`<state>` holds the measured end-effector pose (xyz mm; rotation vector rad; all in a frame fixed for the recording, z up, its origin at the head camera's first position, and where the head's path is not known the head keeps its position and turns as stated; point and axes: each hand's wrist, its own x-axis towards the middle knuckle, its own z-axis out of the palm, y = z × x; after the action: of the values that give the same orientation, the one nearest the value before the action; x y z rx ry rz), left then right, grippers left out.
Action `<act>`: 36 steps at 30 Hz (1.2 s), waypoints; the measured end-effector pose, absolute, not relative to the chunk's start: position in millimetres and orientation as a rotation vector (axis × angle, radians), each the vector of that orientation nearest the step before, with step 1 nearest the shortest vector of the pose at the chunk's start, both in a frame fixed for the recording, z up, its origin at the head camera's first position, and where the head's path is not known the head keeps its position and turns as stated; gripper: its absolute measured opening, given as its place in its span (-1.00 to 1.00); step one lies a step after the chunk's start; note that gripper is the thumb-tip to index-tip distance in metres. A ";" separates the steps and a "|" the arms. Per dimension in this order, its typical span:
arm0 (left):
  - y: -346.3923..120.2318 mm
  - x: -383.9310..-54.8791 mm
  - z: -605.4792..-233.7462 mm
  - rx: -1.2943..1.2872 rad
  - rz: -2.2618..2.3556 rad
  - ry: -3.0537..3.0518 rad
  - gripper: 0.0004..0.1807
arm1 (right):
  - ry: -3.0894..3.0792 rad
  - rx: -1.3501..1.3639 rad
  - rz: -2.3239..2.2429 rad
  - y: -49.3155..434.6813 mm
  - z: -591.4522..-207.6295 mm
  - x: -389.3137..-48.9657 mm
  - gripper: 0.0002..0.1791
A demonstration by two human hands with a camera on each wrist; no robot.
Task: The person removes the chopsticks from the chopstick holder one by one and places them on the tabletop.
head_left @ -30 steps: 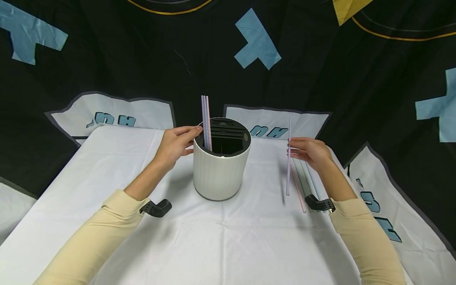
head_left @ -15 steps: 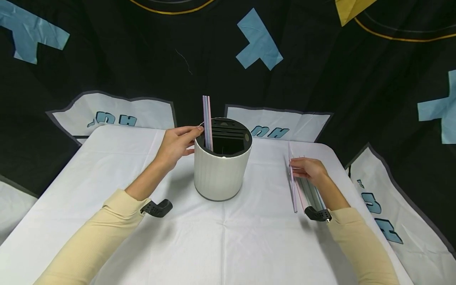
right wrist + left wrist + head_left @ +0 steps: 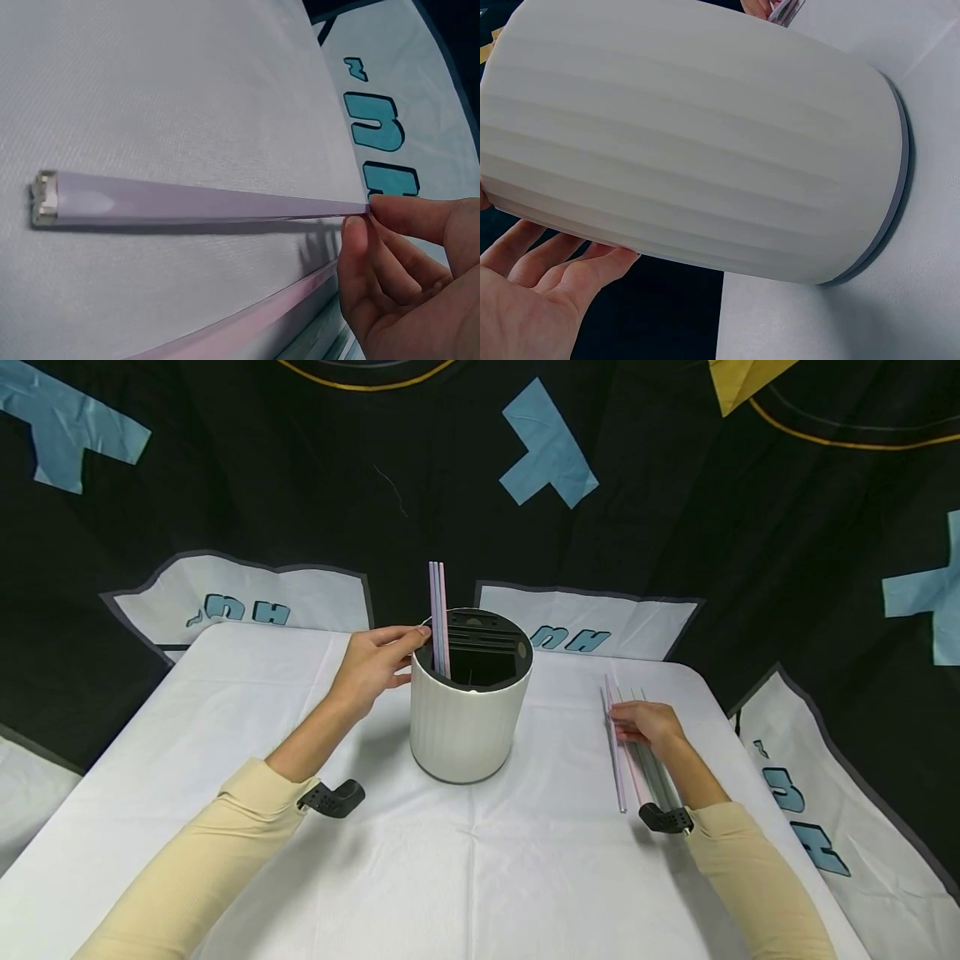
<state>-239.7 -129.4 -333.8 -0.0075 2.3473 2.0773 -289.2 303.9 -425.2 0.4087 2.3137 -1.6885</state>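
A white ribbed pen holder [image 3: 468, 735] with a black slotted top stands upright on the table. Several lavender and pink sticks [image 3: 438, 618] rise from its left side. My left hand [image 3: 367, 668] grips its rim, thumb on top and fingers against the outer wall [image 3: 690, 142]. To the right, my right hand [image 3: 648, 727] pinches a thin lavender stick [image 3: 187, 201] between thumb and fingertips. That stick lies low along the tabletop, its shadow close beneath; I cannot tell whether it fully touches. Beside it lie a pink stick [image 3: 637, 781] and greenish sticks [image 3: 660, 781], partly hidden by the hand.
A white cloth [image 3: 465, 877] covers the table, whose right edge runs close beyond the right forearm. Behind hangs a black backdrop [image 3: 315, 468] with blue tape pieces [image 3: 551, 443]. Each wrist wears a black strap-like mount [image 3: 333, 799].
My right hand has come down and nearer, bringing the lavender stick from above the table to beside the pink one. The left hand stays on the pen holder's rim.
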 end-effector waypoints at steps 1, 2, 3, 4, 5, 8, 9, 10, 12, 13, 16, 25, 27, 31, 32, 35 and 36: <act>-129.3 -239.6 -333.7 -0.008 2.076 2.350 -0.51 | 2.316 0.409 -1.681 304.1 -425.7 -289.1 -0.46; -129.1 -239.5 -333.7 -0.008 2.073 2.353 -0.51 | 2.317 0.416 -1.678 304.5 -426.3 -289.3 -0.47; -129.0 -239.4 -333.6 -0.008 2.071 2.355 -0.51 | 2.316 0.411 -1.677 304.7 -426.5 -289.2 -0.47; -128.9 -239.4 -333.6 -0.008 2.071 2.357 -0.51 | 2.321 0.413 -1.673 304.7 -426.9 -289.0 -0.48; -128.8 -239.4 -333.6 -0.008 2.070 2.358 -0.51 | 2.326 0.411 -1.669 304.9 -427.3 -288.9 -0.48; -128.7 -239.2 -333.4 -0.005 2.068 2.362 -0.50 | 2.335 0.413 -1.670 305.0 -428.0 -288.2 -0.48; -128.7 -239.2 -333.4 -0.005 2.068 2.361 -0.50 | 2.339 0.413 -1.670 305.0 -427.9 -287.8 -0.47; -128.6 -239.1 -333.4 -0.004 2.068 2.361 -0.50 | 2.343 0.420 -1.670 305.1 -428.4 -287.6 -0.47; -128.5 -238.7 -333.2 -0.006 2.070 2.357 -0.51 | 2.366 0.418 -1.650 305.4 -428.3 -287.1 -0.46; -128.4 -238.6 -333.2 -0.007 2.071 2.355 -0.51 | 2.385 0.416 -1.635 305.8 -428.4 -287.0 -0.46; -128.2 -238.1 -333.0 -0.010 2.078 2.347 -0.51 | 2.458 0.404 -1.574 306.6 -427.0 -285.7 -0.48; -127.8 -238.9 -332.9 -0.004 2.076 2.358 -0.49 | 2.534 0.242 -1.570 287.3 -382.0 -281.0 -0.48; -128.1 -238.9 -333.0 -0.006 2.080 2.350 -0.49 | 2.528 0.191 -1.593 274.7 -361.3 -279.8 -0.49; -129.1 -239.1 -333.2 -0.008 2.092 2.339 -0.49 | 2.490 0.073 -1.667 240.9 -315.9 -273.8 -0.51; -129.2 -239.1 -333.2 -0.009 2.091 2.339 -0.50 | 2.482 0.042 -1.685 230.9 -305.0 -271.1 -0.51; -129.1 -239.3 -333.2 -0.008 2.092 2.336 -0.50 | 2.470 -0.071 -1.730 200.3 -278.3 -262.6 -0.54; -129.0 -239.3 -333.2 -0.008 2.093 2.335 -0.50 | 2.470 -0.118 -1.735 190.3 -271.6 -259.8 -0.57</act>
<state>-239.3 -129.0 -333.2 -0.0082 2.3350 2.0925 -259.8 190.3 -271.6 -0.1179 2.4697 -1.7355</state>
